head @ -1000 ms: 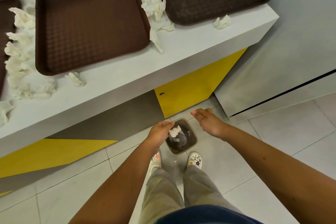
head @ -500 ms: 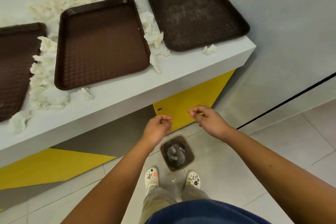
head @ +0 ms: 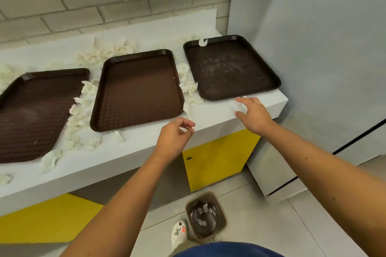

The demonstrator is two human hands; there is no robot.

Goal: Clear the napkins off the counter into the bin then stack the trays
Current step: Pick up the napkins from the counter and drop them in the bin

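At the desk's (head: 208,117) front right corner: right hand (head: 253,116) spread over a crumpled napkin (head: 239,107) just beside the right tray's (head: 231,69) near rim. Contact unclear, it's blurred. Left hand (head: 175,137) loosely curled over the desk edge, apparently empty. Suggest: close thumb and fingers round the whole wad and lift clear so the tray isn't nudged. Left hand can rake the napkin pile (head: 189,86) between the trays. Drop both loads straight over the bin (head: 205,217) on the floor below.
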